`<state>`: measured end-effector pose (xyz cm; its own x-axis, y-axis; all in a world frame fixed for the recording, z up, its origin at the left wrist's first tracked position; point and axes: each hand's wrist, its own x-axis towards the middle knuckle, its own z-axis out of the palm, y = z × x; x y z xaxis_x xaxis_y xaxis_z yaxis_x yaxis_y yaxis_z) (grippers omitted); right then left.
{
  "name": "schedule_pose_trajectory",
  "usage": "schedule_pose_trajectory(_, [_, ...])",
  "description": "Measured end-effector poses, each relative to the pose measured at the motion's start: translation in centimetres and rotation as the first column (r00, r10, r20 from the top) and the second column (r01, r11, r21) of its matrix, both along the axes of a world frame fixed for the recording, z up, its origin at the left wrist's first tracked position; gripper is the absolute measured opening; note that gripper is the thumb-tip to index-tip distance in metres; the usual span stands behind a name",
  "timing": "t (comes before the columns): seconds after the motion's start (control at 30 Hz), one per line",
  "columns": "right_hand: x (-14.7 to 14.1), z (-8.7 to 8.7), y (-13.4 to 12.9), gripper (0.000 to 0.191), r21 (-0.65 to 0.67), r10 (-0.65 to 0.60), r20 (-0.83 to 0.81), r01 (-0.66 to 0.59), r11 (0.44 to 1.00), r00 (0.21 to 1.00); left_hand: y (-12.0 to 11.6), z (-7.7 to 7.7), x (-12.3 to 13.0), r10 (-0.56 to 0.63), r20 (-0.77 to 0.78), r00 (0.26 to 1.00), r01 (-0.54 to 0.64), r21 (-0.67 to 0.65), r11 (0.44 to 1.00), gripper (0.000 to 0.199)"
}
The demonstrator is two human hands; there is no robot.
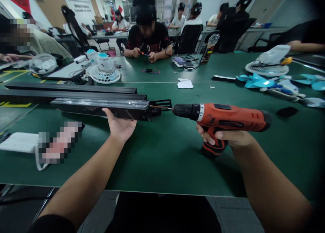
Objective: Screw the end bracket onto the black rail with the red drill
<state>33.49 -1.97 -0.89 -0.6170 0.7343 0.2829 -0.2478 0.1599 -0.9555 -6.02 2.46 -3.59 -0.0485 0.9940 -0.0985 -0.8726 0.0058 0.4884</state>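
My right hand (228,137) is wrapped round the grip of an orange and black cordless drill (233,117), which points left. A thin bit (166,108) sticks out of its chuck and reaches the end of a long black box-shaped bar (106,107). My left hand (122,126) holds that bar from below and the near side, thumb up against its face. A dark round fitting and a slotted black bracket (162,103) show at the bar's right end. Whether the bit sits in a screw there is too small to tell.
Two more black bars (76,88) lie behind the held one. A white pad (20,142) and a blurred-out phone-shaped thing (62,141) lie at left. Fan parts (105,70), blue fan blades (256,80), paper scraps (185,84) and a bottle (209,50) stand farther off. A co-worker (147,40) sits opposite.
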Motion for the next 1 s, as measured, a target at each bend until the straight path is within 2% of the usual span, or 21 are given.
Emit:
schedule_pose_trajectory(0.23, [0.14, 0.06, -0.02, 0.038, -0.017, -0.024, 0.017, 0.024, 1.000, 1.000, 0.54, -0.86, -0.56, -0.026, 0.003, 1.000, 0.026, 0.031, 0.999, 0.089])
schedule_pose_trajectory(0.6, [0.01, 0.00, 0.07, 0.036, 0.021, 0.002, 0.011, -0.002, 1.000, 1.000, -0.05, 0.10, 0.23, 0.039, -0.033, 0.999, -0.039, -0.001, 0.999, 0.090])
schedule_pose_trajectory(1.0, [-0.45, 0.44, -0.26, 0.036, -0.012, -0.097, 0.045, 0.097, 0.995, 0.994, 0.06, 0.10, 0.14, 0.039, -0.016, 0.999, -0.040, -0.031, 0.999, 0.085])
